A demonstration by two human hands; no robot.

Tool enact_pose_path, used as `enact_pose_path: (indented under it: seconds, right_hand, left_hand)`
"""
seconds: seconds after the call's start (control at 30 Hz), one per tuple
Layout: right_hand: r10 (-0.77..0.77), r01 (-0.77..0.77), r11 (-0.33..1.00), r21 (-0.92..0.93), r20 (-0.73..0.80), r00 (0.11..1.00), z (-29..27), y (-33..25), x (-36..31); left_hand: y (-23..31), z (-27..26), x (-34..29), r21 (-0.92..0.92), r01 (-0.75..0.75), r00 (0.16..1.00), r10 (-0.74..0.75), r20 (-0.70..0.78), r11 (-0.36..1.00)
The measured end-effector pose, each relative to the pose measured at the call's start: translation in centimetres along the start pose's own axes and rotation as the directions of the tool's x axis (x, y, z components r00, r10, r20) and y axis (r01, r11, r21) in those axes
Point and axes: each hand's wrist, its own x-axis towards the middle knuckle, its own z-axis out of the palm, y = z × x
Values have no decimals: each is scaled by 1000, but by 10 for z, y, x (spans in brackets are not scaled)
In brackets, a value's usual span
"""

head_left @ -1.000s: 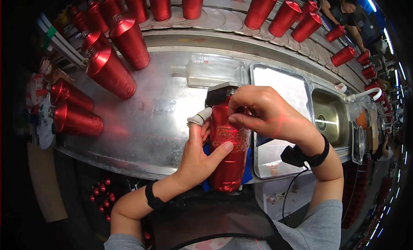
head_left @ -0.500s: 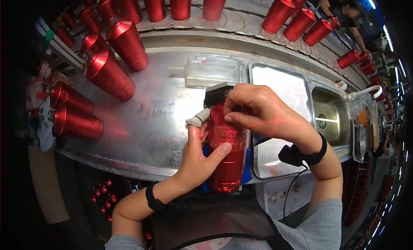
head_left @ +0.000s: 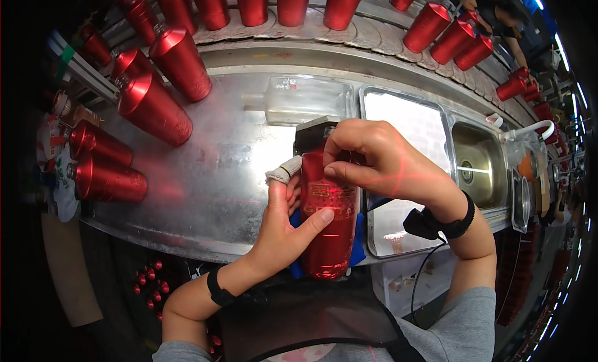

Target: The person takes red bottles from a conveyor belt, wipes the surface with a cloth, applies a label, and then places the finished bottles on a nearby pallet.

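Note:
A shiny red metallic bottle (head_left: 328, 248) lies in front of me with its base toward my body and gold lettering on its side. My left hand (head_left: 283, 222) is wrapped round its left side, thumb flat along the top face; one fingertip wears a whitish knitted cover (head_left: 283, 171). Over the bottle's upper part, my right hand (head_left: 367, 151) is closed in a pinch, and whatever its fingertips hold is hidden. A dark block (head_left: 313, 134) stands at the bottle's far end. Blue material (head_left: 357, 253) shows beneath the bottle. Red light lines cross the bottle and my right hand.
Several red bottles (head_left: 154, 109) stand left on the metal bench (head_left: 240, 175). More ride the slatted conveyor (head_left: 367, 41) behind. A clear bottle (head_left: 309, 101) lies beyond the dark block. To the right are a paper-lined tray (head_left: 408, 122) and a sink (head_left: 476, 151). Another person (head_left: 501, 25) works far right.
Red bottles on the conveyor have shifted to the right. My left thumb and both hands stay nearly where they were on the bottle, which has perhaps turned slightly, showing more gold lettering.

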Motion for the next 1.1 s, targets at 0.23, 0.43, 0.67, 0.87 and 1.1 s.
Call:
enact_pose_path:
  seconds: [0.23,0.43,0.67,0.87,1.1]
  right_hand:
    - [11,-11,1000,6,8,1000,-1,0,1]
    - [31,-31,999,12,10,999,3,2,10]
    - [4,-4,1000,1,8,1000,3,5,10]
    - [1,-1,1000,-3,0,1000,0,7,9]
    - [379,-305,917,257,-325,866,24,16,-20]
  left_hand:
    - [1,-1,2,-28,10,1000,-10,5,1000]
    - [4,-5,8,-57,18,1000,-19,-13,998]
    - [-1,-8,8,-12,-10,1000,10,18,1000]
    - [3,-9,11,-21,11,999,-10,35,1000]
    - [8,-23,15,-208,134,991,-127,49,969]
